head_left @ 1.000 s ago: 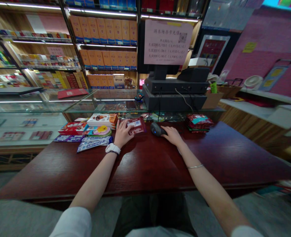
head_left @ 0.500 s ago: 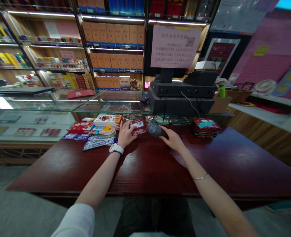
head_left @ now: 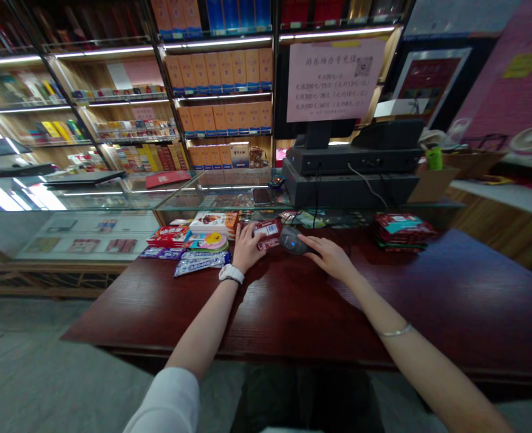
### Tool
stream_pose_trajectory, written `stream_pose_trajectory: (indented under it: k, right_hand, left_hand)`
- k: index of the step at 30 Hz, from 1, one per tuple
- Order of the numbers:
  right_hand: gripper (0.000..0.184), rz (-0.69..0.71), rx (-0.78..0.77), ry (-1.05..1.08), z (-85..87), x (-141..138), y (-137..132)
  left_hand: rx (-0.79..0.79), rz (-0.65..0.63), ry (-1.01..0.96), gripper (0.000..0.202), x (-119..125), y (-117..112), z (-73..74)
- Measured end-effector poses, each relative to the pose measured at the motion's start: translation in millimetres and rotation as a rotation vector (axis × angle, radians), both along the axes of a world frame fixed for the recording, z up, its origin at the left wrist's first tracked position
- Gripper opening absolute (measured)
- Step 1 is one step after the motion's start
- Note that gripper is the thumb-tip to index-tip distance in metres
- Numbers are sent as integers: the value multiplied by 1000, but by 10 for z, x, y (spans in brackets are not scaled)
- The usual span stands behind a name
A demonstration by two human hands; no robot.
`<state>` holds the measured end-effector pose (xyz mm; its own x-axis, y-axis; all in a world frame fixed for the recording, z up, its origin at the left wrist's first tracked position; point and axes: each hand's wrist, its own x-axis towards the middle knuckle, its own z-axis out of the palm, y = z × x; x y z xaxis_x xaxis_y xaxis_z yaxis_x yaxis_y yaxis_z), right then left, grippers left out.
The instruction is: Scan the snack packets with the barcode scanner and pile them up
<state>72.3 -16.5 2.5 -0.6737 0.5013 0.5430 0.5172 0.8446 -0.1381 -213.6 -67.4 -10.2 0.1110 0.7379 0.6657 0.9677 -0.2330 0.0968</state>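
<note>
While the left hand (head_left: 249, 248) grasps a small red foil packet (head_left: 266, 233), the right hand (head_left: 331, 257) lies open against a black handheld scanner (head_left: 293, 239) (not gripping it). Both are over a dark red wooden counter (head_left: 293, 313).

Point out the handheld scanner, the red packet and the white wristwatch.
handheld scanner (head_left: 293, 239), head view, on its dark casing
red packet (head_left: 268, 233), head view, on its front face
white wristwatch (head_left: 231, 274), head view, on its band

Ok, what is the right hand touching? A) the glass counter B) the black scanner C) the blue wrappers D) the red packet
B: the fingertips of the right hand reach the black scanner, while the left hand is the one at the red packet.
</note>
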Motion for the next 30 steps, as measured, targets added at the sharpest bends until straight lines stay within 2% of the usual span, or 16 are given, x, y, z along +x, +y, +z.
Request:
stream_pose_trajectory:
  k: [7,24,30]
  right_hand:
    - [50,-4,25,-12,-1,-6,-5]
    - [51,27,22,26,18,-14,-25]
    - [50,31,85,11,-11,-14,-3]
  left_hand:
    - [10,6,5,27,-11,12,-5]
    - [6,-8,38,35,-12,5,-5]
    - [15,-1,55,29,-13,18,-33]
